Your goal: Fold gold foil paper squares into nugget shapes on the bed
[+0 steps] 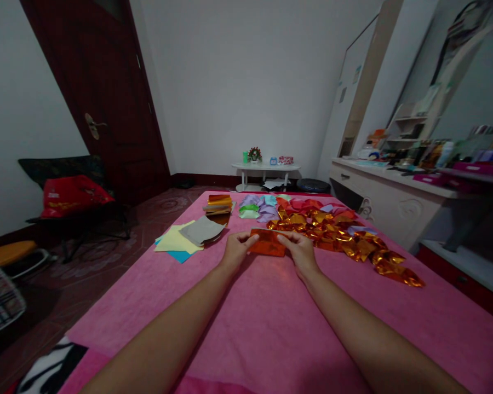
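An orange shiny foil sheet (268, 243) is held up just above the pink cloth (263, 317), stretched between both hands. My left hand (237, 249) pinches its left edge, thumb on the near side. At the right edge, my right hand (301, 250) grips it the same way. Beyond and to the right lie many crumpled or folded orange foil pieces (332, 232). Left of my left hand are a grey sheet (203, 230), a yellow sheet (175, 239) and a blue sheet (183, 255), overlapping. Behind them sits a stack of orange and brown foil (219, 202).
Purple folded papers (267, 210) and a green one (248, 208) lie at the far edge. A white table (267, 166) stands by the wall, a cluttered dresser (394, 183) at right, and a chair with a red bag (74, 197) at left.
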